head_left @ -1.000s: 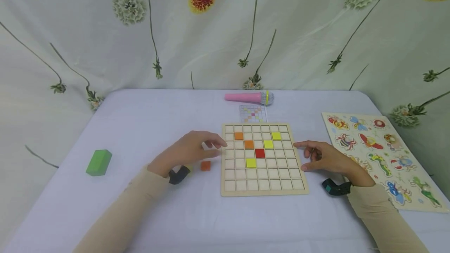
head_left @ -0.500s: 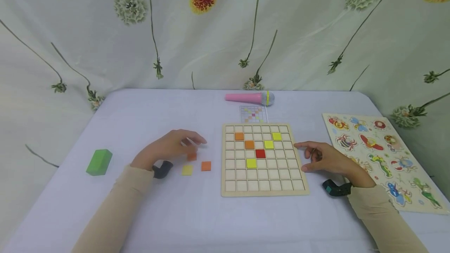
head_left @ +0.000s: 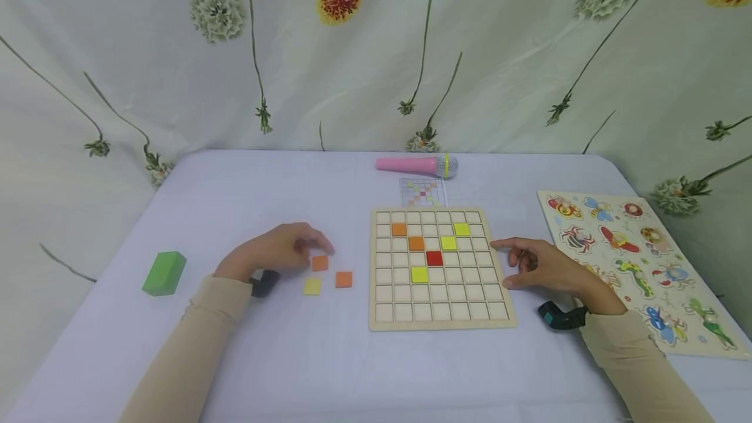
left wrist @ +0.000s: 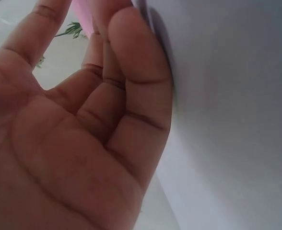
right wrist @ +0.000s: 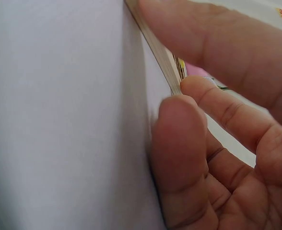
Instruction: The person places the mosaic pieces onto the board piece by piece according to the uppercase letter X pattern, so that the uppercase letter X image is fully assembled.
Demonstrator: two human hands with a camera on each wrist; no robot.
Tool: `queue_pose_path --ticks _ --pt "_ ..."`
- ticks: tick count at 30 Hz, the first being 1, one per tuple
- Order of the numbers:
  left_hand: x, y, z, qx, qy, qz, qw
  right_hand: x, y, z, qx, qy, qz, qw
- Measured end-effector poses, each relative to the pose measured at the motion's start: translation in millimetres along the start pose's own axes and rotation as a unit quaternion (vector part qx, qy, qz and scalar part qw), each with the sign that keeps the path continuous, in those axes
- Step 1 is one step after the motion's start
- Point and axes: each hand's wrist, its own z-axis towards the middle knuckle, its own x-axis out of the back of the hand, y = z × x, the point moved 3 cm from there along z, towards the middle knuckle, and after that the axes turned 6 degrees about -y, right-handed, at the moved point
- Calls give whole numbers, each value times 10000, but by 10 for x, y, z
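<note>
My left hand (head_left: 281,247) rests low over the table with its fingers loosely bent, beside an orange square tile (head_left: 320,263). I see nothing in its palm in the left wrist view; its index and thumb tips are partly out of sight. A second orange tile (head_left: 343,279) and a pale yellow tile (head_left: 312,286) lie near it. My right hand (head_left: 543,264) touches the right edge of a wooden grid board (head_left: 442,326) with thumb and index fingertip, its other fingers curled. On the board sit orange tiles (head_left: 416,243), yellow tiles (head_left: 420,274) and one red tile (head_left: 434,258).
Behind the board lie a small printed pattern card (head_left: 423,192) and a pink toy microphone (head_left: 411,165). A green block (head_left: 164,273) is at the left. An insect picture puzzle board (head_left: 637,266) lies at the right, close to my right forearm.
My left hand has moved left, away from the grid board's left edge, and down beside the loose tiles, uncovering them. My right hand has stayed at the board's edge.
</note>
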Motion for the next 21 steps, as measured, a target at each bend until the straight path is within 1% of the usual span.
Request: queue_pose_path --ticks 4,7,9,13,16,21 --pt "-1 -11 -1 -162 -11 9 9999 -2 -5 4 31 8 13 10000" --pt "7 -23 0 -244 46 -4 9997 -3 -11 9 41 17 30 10000" --pt "14 -29 0 -222 109 2 9997 -3 -12 8 46 17 35 10000" --pt "17 -49 4 -1 252 -26 9997 -1 -16 -1 76 15 11 10000" --pt "17 -66 19 80 357 -48 9993 1 -23 -5 67 1 26 10000" --pt "16 -84 57 25 524 61 9986 0 -34 -1 40 -14 52 10000"
